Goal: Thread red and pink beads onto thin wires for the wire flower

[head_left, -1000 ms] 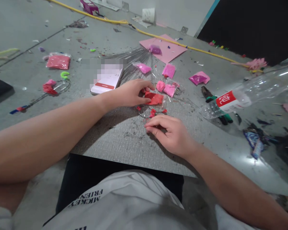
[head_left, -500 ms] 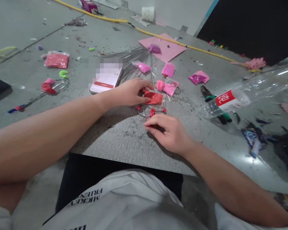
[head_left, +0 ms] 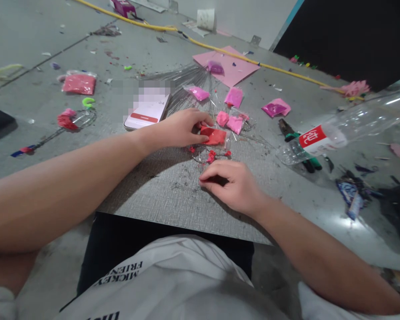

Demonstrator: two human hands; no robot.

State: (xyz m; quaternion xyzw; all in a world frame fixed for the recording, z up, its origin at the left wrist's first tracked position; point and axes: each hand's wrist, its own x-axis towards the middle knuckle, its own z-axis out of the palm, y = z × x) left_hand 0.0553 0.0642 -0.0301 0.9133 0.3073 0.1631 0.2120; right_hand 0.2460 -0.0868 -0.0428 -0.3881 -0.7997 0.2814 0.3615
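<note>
My left hand (head_left: 190, 127) rests on the table with thumb and fingers closed on the edge of a packet of red clay (head_left: 215, 136) in clear film. Just below the packet lies a small bent-wire shape (head_left: 202, 156) with bits of red clay (head_left: 212, 155) stuck along it. My right hand (head_left: 231, 182) is nearest to this wire shape, its thumb and forefinger pinched together. Whatever sits between those fingertips is too small or hidden to name. Beyond the red packet are a pink clay lump (head_left: 222, 118) and a pink clay packet (head_left: 235, 125).
A phone (head_left: 146, 109) lies by my left forearm, near a fan of thin wires (head_left: 186, 78). To the right, a clear plastic bottle (head_left: 333, 135) lies over green-handled pliers (head_left: 286, 129). A clay-covered wire piece (head_left: 68, 121) is at left; a yellow cable (head_left: 216, 49) crosses behind.
The thumb and forefinger of my right hand have shifted slightly against each other. My left hand and the red clay packet stay where they were.
</note>
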